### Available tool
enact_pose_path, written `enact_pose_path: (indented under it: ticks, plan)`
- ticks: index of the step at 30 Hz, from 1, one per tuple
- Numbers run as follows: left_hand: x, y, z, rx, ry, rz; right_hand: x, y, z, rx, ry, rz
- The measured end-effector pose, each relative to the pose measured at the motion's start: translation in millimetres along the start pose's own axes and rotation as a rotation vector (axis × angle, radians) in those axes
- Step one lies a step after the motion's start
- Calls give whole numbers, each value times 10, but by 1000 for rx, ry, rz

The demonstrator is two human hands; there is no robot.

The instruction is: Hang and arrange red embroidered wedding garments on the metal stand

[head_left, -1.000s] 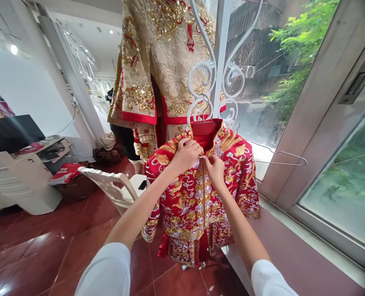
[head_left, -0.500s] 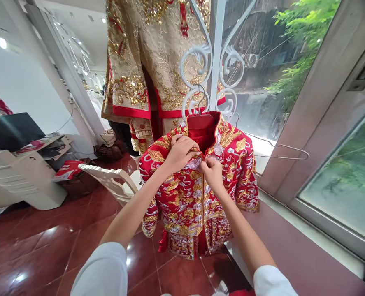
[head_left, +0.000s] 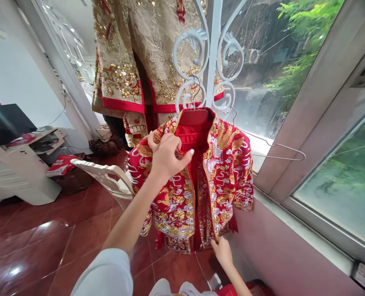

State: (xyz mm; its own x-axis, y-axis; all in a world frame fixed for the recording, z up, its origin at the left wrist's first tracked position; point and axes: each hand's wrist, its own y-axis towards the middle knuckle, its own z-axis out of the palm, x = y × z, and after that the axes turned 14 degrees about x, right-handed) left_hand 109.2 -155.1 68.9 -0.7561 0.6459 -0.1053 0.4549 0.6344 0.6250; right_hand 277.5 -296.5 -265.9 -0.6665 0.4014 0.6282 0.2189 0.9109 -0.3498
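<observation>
A red jacket with gold and silver embroidery hangs on a red hanger. Its front gapes, showing the red lining and more embroidered red cloth behind. My left hand is at the neckline on the left front, fingers curled onto the edge and thumb sticking out to the right; the fingertips are hidden. Down at the lower corner of the right front, my right hand pinches the gold-trimmed edge between thumb and fingers.
A cream and gold robe hangs behind, beside a white scrolled metal frame. An empty wire hanger juts out right, near the window. At left stand a white chair and a desk with a black monitor.
My right hand has gone from the collar down to the hem. My left hand has moved a little left, its thumb now spread. The jacket's fronts, together before, now hang apart.
</observation>
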Motion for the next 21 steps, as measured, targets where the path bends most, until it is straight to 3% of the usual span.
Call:
enact_pose_path:
  ticks: [3, 5, 6, 9, 10, 12, 14, 16, 18, 21]
  plan:
    - [-231, -53, 272, -139, 30, -186, -81, -48, -503, 29, -92, 91]
    - [-278, -100, 464, -202, -9, -321, 184, -58, -961, -19, -138, 81]
    - [-271, -122, 554, -217, -42, -385, 421, -55, -1191, -91, -158, 50]
    - [-191, -166, 774, -244, -78, -519, 1360, 26, -1771, -652, -182, -389]
    - [-159, -176, 826, -257, -56, -542, 1667, 85, -1912, -761, -197, -479]
    - [-88, -213, 875, -286, 11, -561, 2127, 238, -2122, -853, -188, -521]
    - [16, -296, 813, -293, 77, -524, 2308, 390, -2281, -865, -132, -493]
    - [171, -420, 613, -281, 137, -433, 2245, 496, -2452, -894, -80, -469]
    - [365, -536, 294, -268, 174, -332, 2063, 549, -2664, -895, -65, -512]
    - [680, -561, -271, -244, 148, -264, 1828, 579, -2999, -676, -15, -719]
